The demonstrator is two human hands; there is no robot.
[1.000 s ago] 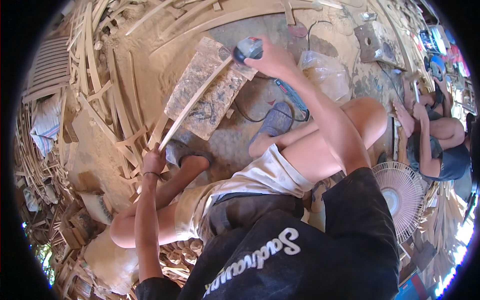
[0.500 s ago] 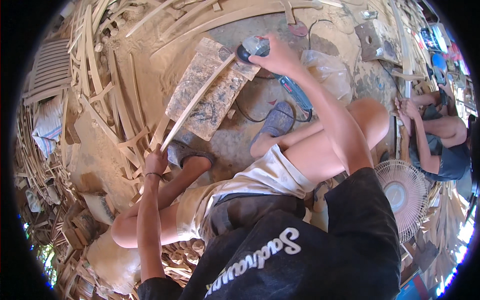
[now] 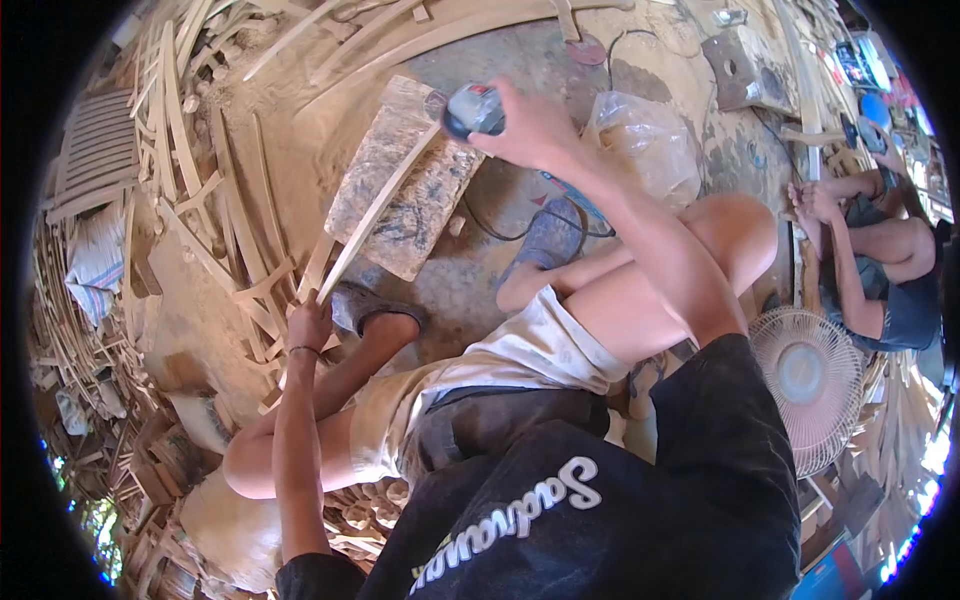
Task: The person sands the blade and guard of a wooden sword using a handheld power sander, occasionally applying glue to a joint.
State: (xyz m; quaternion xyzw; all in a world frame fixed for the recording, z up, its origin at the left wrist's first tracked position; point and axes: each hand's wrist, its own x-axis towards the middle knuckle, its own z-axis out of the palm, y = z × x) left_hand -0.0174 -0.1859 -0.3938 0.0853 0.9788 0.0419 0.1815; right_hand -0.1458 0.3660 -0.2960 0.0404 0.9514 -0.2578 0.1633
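Observation:
My left hand [image 3: 309, 324] is closed round the near end of a long pale wooden strip [image 3: 376, 212]. The strip slants up and to the right across a worn, stained wooden block [image 3: 415, 215] on the floor. My right hand [image 3: 525, 128] grips the head of an angle grinder [image 3: 474, 111], whose disc is at the far end of the strip. Whether the disc touches the wood, I cannot tell. My right forearm covers most of the grinder's blue body, and its cord curves over the floor by my right foot.
Many loose wooden strips [image 3: 190, 120] lie to the left. A clear plastic bag [image 3: 645, 150] is beyond my right knee. A round fan [image 3: 805, 385] stands at my right, near another seated person [image 3: 870, 240]. A wooden block with a hole [image 3: 745, 75] sits at the far right.
My right hand and the grinder have moved left and slightly nearer, and the grinder's body has swung more under my forearm. My left hand keeps its grip on the strip.

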